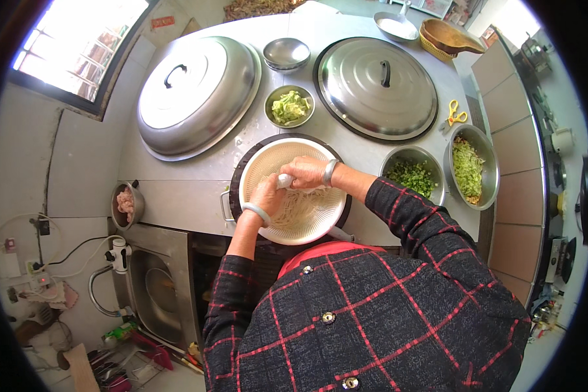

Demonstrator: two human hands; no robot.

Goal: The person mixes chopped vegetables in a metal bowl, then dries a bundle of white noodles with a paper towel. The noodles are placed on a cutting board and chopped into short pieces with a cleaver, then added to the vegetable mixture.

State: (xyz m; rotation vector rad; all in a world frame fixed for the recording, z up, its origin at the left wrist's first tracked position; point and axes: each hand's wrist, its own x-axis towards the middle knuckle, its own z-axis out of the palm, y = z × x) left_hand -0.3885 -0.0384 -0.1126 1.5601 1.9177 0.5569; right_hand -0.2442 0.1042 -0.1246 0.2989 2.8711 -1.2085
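Note:
A cream plastic colander (323,223) sits over the round dark opening in front of me, with pale noodle-like strands (296,208) in it. Above the strands, my left hand (269,196) and my right hand (306,172) are closed together on a whitish, wrapped bundle (285,181), perhaps a cloth or bag; its exact kind is unclear. A bangle circles each wrist. Just beyond the colander stands a metal bowl of cut green vegetable (290,107). Chopped greens (411,176) fill part of a metal bowl to the right.
Large domed metal lids stand at back left (196,98) and back right (377,88), with stacked metal bowls (286,54) between them. Yellow-handled scissors (455,115) lie at right, near a basin of shredded vegetable (468,171). Raw meat (125,203) is in a bowl at left, above a sink (159,294).

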